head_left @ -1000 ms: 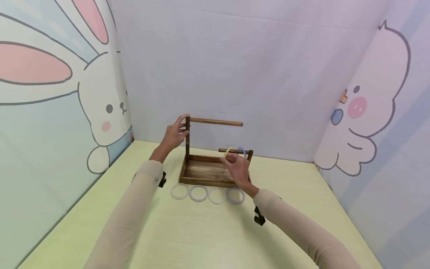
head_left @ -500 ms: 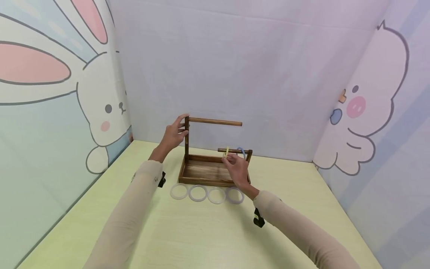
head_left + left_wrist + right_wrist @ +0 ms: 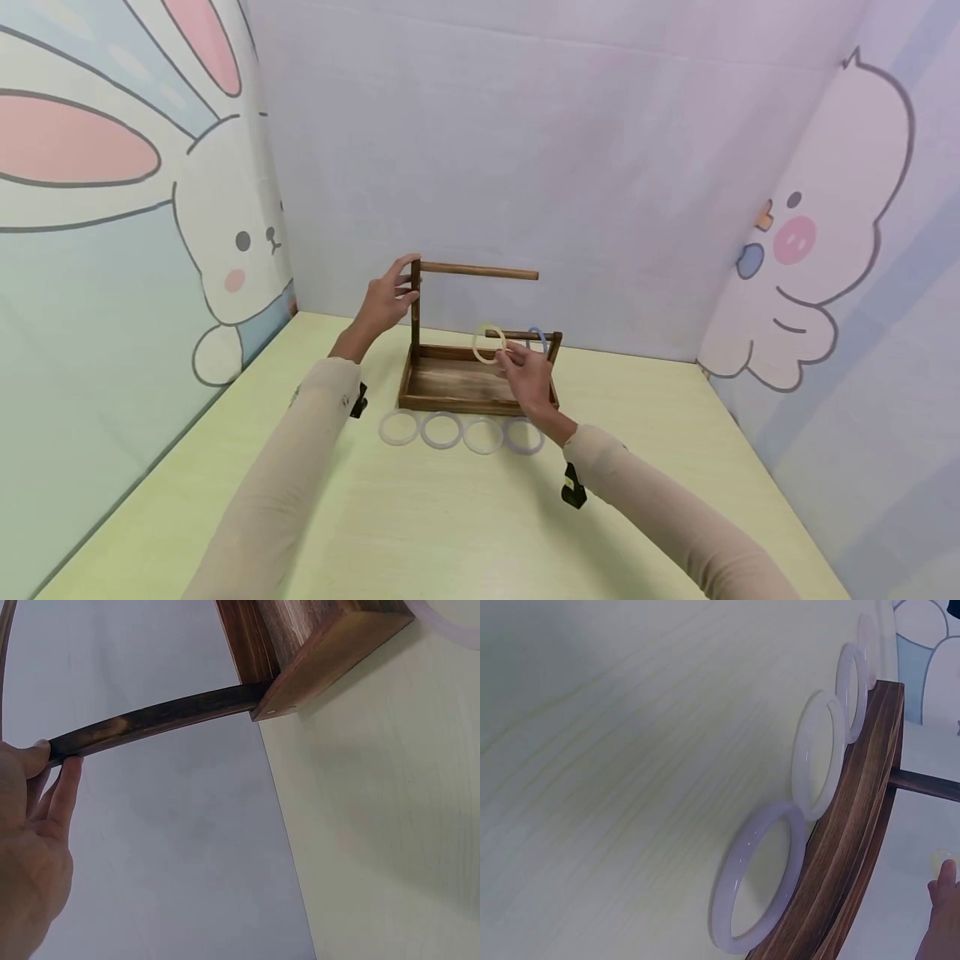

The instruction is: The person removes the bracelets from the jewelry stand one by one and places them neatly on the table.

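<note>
My left hand (image 3: 384, 304) grips the upper end of the tall post (image 3: 157, 720) on a dark wooden bangle rack (image 3: 480, 409). My right hand (image 3: 528, 379) pinches a yellow bangle (image 3: 475, 343) at the rack's lower bar (image 3: 517, 336). The bangle faces the head camera, and the bar's free left end shows within its opening. Farther right, a blue bangle (image 3: 537, 330) hangs on the same bar, partly hidden behind my right hand. In the right wrist view, only part of the hand and a bit of the yellow bangle show at the right edge.
Several pale bangles lie in a row along the rack's front edge, among them a lavender one (image 3: 731, 877) and a whitish one (image 3: 801, 761). The rack's upper bar (image 3: 480, 271) juts rightward above the tray. A cloth wall (image 3: 600, 208) rises behind the pale table (image 3: 450, 517).
The yellow bangle has moved left to the lower bar's free end and turned from nearly edge-on to facing the head camera. My right hand shifted slightly left; the left hand stays on the post.
</note>
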A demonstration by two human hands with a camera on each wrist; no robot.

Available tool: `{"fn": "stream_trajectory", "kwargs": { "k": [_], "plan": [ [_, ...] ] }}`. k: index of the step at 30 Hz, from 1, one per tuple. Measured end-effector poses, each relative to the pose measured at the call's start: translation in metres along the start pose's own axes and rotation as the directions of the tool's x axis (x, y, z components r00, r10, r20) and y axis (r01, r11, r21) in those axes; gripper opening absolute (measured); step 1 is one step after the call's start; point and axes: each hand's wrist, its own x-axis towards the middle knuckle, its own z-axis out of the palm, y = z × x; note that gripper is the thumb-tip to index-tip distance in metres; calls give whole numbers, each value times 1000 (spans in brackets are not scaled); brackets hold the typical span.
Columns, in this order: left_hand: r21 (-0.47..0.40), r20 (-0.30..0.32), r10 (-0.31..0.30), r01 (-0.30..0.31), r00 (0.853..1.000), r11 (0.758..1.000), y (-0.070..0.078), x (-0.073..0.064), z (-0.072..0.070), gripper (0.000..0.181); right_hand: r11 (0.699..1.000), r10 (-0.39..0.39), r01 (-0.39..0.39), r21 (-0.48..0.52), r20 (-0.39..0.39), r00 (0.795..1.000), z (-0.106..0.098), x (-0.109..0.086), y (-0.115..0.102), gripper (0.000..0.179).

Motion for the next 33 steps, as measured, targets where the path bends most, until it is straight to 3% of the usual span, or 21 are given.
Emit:
{"fn": "stream_trajectory", "kwargs": {
  "k": [5, 17, 24, 33],
  "plan": [
    [-3, 10, -19, 19, 1000, 1000, 0, -2, -1, 71, 998, 55, -55, 26, -8, 998, 4, -1, 0, 31],
    [-1, 6, -6, 6, 1000, 1000, -1, -2, -1, 73, 998, 53, -55, 22, 85, 995, 13, -9, -6, 26],
    [-9, 5, -9, 9, 1000, 1000, -1, 0, -1, 71, 991, 115, -124, 44, 167, 979, 17, -19, -5, 32],
    [-5, 7, -17, 17, 1000, 1000, 1, 1, -1, 71, 994, 54, -76, 79, 255, 965, 24, -31, -2, 29]
  ]
}}
